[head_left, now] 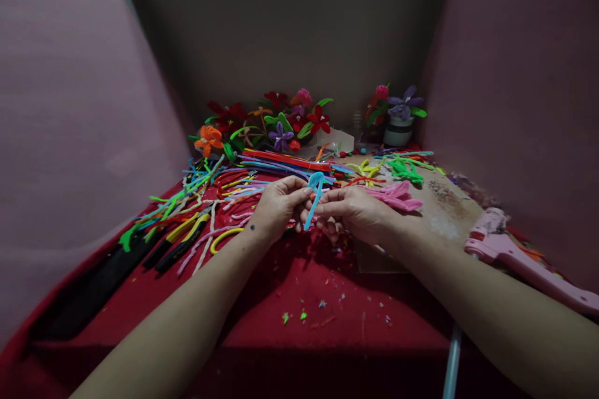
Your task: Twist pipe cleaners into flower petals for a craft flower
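A light blue pipe cleaner (314, 202), bent into a loop at its top with one straight end hanging down, is held between my two hands over the table. My left hand (283, 202) pinches it from the left, thumb and forefinger near the loop. From the right, my right hand (349, 209) grips it lower with closed fingers. Behind the hands lies a bundle of red, purple and blue pipe cleaners (285, 161). Pink pipe cleaner pieces (397, 196) lie just beyond my right wrist.
Yellow-and-black handled tools (185, 240) and loose pipe cleaners (187, 193) lie left. A pink glue gun (524, 259) rests at right with a glue stick (452, 361) below. Pipe cleaner flowers (281, 136) and a small flower pot (399, 131) stand at the back. Scraps dot the red cloth (346, 327).
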Available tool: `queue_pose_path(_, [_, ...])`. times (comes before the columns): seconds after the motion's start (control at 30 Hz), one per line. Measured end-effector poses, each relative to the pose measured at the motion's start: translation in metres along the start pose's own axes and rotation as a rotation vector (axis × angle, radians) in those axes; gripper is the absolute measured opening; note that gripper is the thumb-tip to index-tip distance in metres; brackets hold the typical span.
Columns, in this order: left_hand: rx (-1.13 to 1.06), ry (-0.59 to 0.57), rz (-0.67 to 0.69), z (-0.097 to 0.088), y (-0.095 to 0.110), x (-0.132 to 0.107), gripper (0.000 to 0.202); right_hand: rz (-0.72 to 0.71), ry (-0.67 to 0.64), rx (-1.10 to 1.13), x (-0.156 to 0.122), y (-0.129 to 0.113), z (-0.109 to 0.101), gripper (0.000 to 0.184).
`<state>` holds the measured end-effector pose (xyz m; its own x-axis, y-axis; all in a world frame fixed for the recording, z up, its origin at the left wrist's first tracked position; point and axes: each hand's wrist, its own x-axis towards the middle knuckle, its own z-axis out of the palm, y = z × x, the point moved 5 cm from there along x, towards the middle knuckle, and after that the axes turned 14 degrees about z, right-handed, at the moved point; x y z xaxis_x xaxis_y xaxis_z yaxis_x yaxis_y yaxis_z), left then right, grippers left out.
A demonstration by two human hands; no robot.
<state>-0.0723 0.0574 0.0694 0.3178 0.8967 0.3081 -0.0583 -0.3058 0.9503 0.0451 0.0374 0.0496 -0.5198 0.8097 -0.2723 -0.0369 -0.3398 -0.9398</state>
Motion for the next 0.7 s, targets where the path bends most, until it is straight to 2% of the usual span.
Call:
queue_pose_path(0.3, [0.039,-0.035,0.010,0.007,-0.004,-0.001,0.024,0.061,0.028,0.081,0.005,0.008,0.000,0.015])
queue_pose_path(0.4, [0.031,-0.006,0.003,0.006,-0.001,-0.001,0.024,-0.043,0.120,0.153,0.003,0.000,-0.005,0.017])
queue_pose_path(0.57, [0.031,0.004,0.012,0.006,0.002,-0.002,0.022,-0.332,0.365,0.264,-0.010,-0.019,-0.014,0.021])
queue_pose_path(0.7, [0.040,-0.023,0.038,0.009,0.002,-0.003,0.019,-0.424,0.493,0.203,-0.016,-0.024,-0.016,0.021])
